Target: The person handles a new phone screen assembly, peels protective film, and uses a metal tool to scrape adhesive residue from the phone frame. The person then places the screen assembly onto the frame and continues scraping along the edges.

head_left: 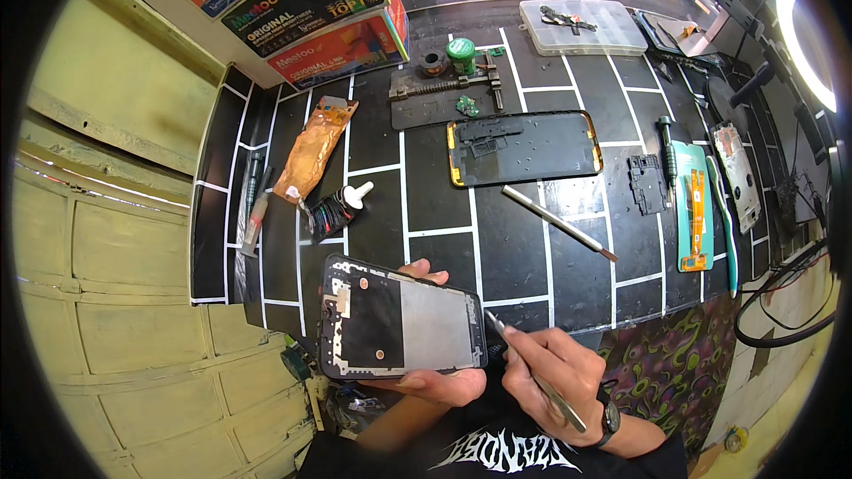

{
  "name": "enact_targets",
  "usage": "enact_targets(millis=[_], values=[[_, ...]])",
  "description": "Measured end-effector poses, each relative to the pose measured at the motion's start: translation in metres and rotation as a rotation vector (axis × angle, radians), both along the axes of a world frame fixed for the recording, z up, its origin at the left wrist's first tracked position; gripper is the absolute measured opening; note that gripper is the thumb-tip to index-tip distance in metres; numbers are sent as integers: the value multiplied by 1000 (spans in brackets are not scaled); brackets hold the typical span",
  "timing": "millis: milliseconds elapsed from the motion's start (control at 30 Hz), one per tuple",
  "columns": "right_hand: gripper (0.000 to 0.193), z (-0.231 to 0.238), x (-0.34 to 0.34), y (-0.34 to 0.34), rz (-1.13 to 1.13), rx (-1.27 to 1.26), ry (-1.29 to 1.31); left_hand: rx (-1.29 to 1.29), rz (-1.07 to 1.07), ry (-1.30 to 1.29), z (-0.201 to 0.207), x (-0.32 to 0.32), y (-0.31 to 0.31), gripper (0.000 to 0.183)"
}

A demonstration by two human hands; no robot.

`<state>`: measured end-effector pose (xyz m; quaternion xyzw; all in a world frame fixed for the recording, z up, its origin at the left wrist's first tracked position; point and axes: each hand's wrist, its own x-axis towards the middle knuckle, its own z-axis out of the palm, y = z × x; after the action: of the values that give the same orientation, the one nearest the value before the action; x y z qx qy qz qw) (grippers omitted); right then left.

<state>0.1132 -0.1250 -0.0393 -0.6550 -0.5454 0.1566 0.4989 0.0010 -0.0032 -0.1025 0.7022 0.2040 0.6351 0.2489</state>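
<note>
My left hand (454, 385) is closed around a bare phone frame (439, 319), black with a grey metal plate, held tilted in front of the table's near edge. Its thumb lies along the lower edge, and fingertips show behind the upper edge. In my right hand (557, 372) metal tweezers (557, 402) are gripped like a pen. Their tip is close to the right end of the frame; whether it touches cannot be told. Beyond lies a black phone back cover (555, 155) with small black parts on it. A thin brush-like tool (552, 220) rests nearer me.
At the left are a black glue tube (334, 215) and an orange foil pouch (318, 146). A board holder (417, 106) and green jar (461, 55) stand behind. To the right lie a black plastic part (646, 184), screwdriver (666, 151), orange flex cable (698, 222) and clear box (612, 35).
</note>
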Motion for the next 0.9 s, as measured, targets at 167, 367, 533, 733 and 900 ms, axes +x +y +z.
enact_targets(millis=[167,367,533,733,900], values=[[40,1,-1,-7,-6,-7,36,-65,16,-157,1,11,-3,76],[30,10,-3,-4,-40,-13,29,111,26,-5,-2,6,5,75],[29,2,2,10,-27,6,28,-32,43,-180,0,15,-2,76],[28,25,16,-9,50,-86,94,-148,129,-263,7,20,-3,77],[52,-4,24,5,93,17,61,-330,183,-321,13,22,-12,77]])
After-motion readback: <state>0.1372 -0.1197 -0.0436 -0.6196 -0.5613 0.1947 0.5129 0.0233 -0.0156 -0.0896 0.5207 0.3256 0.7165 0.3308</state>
